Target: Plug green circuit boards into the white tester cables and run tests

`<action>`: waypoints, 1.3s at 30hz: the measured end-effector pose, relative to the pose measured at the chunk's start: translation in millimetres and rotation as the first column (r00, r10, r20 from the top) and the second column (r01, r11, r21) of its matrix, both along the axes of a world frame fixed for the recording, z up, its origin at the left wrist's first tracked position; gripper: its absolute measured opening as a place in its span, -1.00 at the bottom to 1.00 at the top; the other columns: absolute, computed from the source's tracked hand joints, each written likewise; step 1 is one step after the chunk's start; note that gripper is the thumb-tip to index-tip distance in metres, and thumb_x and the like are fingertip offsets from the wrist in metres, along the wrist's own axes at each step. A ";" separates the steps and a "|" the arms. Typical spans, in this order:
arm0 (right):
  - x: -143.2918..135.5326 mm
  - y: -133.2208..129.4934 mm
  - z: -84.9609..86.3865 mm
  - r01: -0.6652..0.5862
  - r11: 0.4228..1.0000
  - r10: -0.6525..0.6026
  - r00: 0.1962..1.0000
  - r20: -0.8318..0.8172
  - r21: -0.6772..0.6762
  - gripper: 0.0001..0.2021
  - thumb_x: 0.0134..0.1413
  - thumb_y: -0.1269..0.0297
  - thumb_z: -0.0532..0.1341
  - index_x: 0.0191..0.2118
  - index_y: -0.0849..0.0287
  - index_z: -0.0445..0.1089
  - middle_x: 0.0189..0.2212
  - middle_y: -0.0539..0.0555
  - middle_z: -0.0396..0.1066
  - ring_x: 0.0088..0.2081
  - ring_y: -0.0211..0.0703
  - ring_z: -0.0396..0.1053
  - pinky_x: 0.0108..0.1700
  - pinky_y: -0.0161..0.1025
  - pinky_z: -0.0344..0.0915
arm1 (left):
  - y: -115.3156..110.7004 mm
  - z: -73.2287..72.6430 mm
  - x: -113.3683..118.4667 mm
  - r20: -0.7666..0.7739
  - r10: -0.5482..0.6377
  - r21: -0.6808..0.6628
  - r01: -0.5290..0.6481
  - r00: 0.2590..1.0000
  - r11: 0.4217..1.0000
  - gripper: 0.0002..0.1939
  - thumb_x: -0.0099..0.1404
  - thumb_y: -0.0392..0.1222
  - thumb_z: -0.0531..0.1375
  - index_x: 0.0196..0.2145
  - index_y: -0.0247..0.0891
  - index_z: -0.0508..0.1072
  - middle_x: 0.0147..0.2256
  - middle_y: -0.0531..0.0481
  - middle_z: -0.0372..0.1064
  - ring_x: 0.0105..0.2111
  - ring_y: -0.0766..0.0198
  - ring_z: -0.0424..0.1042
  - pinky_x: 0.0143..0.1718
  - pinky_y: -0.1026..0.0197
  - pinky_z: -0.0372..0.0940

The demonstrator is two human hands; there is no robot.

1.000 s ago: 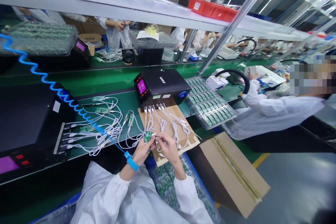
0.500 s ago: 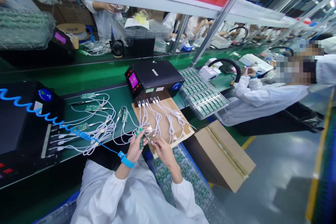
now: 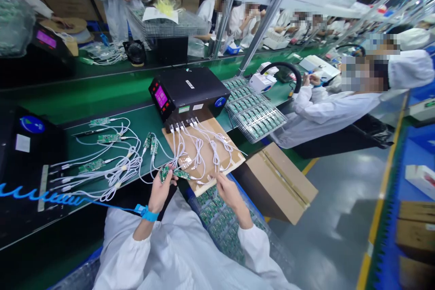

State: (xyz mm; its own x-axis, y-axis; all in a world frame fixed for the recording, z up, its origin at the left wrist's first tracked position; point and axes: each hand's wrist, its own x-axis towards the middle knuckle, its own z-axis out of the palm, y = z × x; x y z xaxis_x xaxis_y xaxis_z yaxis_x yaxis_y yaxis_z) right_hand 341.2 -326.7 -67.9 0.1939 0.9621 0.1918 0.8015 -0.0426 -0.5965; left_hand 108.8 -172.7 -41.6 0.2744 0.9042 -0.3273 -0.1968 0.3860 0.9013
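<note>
My left hand [image 3: 161, 191], with a blue wrist strap [image 3: 147, 213], is closed on a green circuit board [image 3: 164, 173] above the table's front edge. A second circuit board [image 3: 181, 174] lies against the fingers of that hand, a white cable plugged into its right end. To the right, my right hand [image 3: 230, 192] pinches at a white cable [image 3: 215, 156] over the front of the cardboard sheet [image 3: 234, 158]. Its fingertips partly hide the cable's end. Several such cables run from a black tester box [image 3: 190, 93] with a lit pink screen.
More wired boards [image 3: 108, 138] and tangled white cables [image 3: 125, 172] lie at left, beside another black box [image 3: 27, 158]. Trays of boards stand at right [image 3: 254, 111] and below my hands [image 3: 224, 222]. A carton [image 3: 278, 181] sits right; a co-worker [image 3: 340, 104] sits beyond.
My right hand has moved away from the boards to the right, to a white cable. The second board now shows a cable plugged in. The whole view has shifted.
</note>
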 end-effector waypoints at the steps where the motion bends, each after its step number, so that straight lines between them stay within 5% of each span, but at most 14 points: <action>1: 3.6 -7.2 -1.9 -0.034 0.998 0.037 0.998 0.052 -0.045 -0.45 0.31 0.58 -0.01 0.31 0.03 0.33 0.18 0.15 0.47 0.07 -0.06 0.54 0.03 -0.15 0.51 | 0.3 -0.6 -3.0 -0.024 -0.015 0.006 0.015 1.000 1.000 -0.35 0.11 0.22 0.44 -0.01 -0.27 0.50 -0.06 -0.15 0.51 -0.34 0.29 0.50 -0.38 0.22 0.43; 6: 4.6 -25.9 -9.1 -0.132 0.965 0.185 0.956 0.229 -0.226 -0.24 0.14 0.66 0.06 0.42 -0.02 0.20 0.37 0.17 0.27 -0.18 -0.12 0.62 -0.13 -0.21 0.55 | -0.7 -0.9 -14.2 -0.054 -0.098 -0.015 0.097 0.994 0.995 -0.32 0.13 0.27 0.41 0.03 -0.25 0.48 -0.11 -0.11 0.53 -0.20 0.16 0.58 -0.15 0.10 0.51; 12: 20.7 -33.3 -9.2 -0.126 0.985 0.153 0.955 0.256 -0.119 -0.17 0.09 0.70 -0.01 0.45 -0.02 0.13 0.38 0.19 0.25 -0.23 -0.18 0.59 -0.13 -0.21 0.54 | -7.1 -6.1 -16.0 -0.031 -0.154 -0.081 0.151 0.988 0.985 -0.27 0.09 0.30 0.42 0.04 -0.24 0.46 -0.02 -0.15 0.51 -0.11 0.07 0.60 -0.06 0.03 0.52; 16: 33.4 -32.2 -15.5 -0.167 0.972 0.226 0.866 0.445 -0.168 -0.06 -0.09 0.77 -0.03 0.45 0.03 0.16 0.39 0.20 0.23 -0.41 -0.20 0.51 -0.28 -0.19 0.52 | -9.6 -10.7 -10.3 -0.031 -0.184 -0.092 0.181 0.982 0.979 -0.26 0.07 0.31 0.42 0.04 -0.23 0.45 -0.04 -0.15 0.50 -0.11 0.04 0.60 -0.05 -0.01 0.52; 20: 29.0 -24.0 -24.9 -0.251 0.959 0.283 0.813 0.509 -0.133 -0.14 0.00 0.76 0.01 0.44 0.09 0.18 0.37 0.26 0.26 -0.40 -0.20 0.51 -0.28 -0.19 0.51 | -12.9 -15.1 -9.3 -0.041 -0.248 -0.078 0.245 0.968 0.966 -0.29 0.13 0.31 0.39 0.06 -0.23 0.45 -0.06 -0.14 0.50 -0.08 0.03 0.59 0.00 -0.05 0.50; 26: 12.7 -14.0 -27.0 -0.285 0.958 0.255 0.885 0.390 0.020 -0.60 0.39 0.43 0.13 0.27 0.13 0.35 0.20 0.32 0.46 -0.12 -0.03 0.62 -0.15 -0.15 0.57 | -16.0 -13.7 -14.9 -0.060 -0.241 -0.082 0.235 0.969 0.968 -0.26 0.14 0.34 0.37 0.09 -0.24 0.43 -0.07 -0.13 0.47 -0.13 0.11 0.56 -0.08 0.04 0.48; 32: 0.6 -12.2 -27.0 -0.273 0.961 0.239 0.904 0.353 0.048 -0.63 0.39 0.49 0.09 0.23 0.16 0.33 0.11 0.36 0.47 -0.22 -0.08 0.61 -0.22 -0.15 0.59 | -15.3 -4.3 -22.3 -0.136 -0.170 -0.022 0.168 0.976 0.985 -0.27 0.18 0.37 0.32 0.09 -0.25 0.44 -0.18 -0.06 0.43 -0.47 0.42 0.28 -0.46 0.28 0.25; 39: -1.9 -11.9 -7.5 -0.170 0.978 0.168 0.985 0.028 0.120 -0.76 0.43 0.42 0.04 -0.08 0.13 0.47 0.00 0.26 0.48 -0.19 -0.12 0.60 -0.17 -0.20 0.56 | -11.7 16.4 -23.1 0.090 -0.028 -0.092 0.036 0.996 0.995 -0.46 0.28 0.21 0.32 0.06 -0.21 0.47 -0.25 0.00 0.38 -0.43 0.39 0.25 -0.43 0.28 0.26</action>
State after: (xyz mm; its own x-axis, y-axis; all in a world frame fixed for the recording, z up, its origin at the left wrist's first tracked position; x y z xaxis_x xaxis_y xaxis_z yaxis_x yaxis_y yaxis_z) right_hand 339.3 -338.6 -75.4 0.0258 0.9501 0.3109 0.8016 0.1662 -0.5743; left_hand 85.8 -184.5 -25.3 0.3342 0.8612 -0.3829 -0.2602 0.4748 0.8407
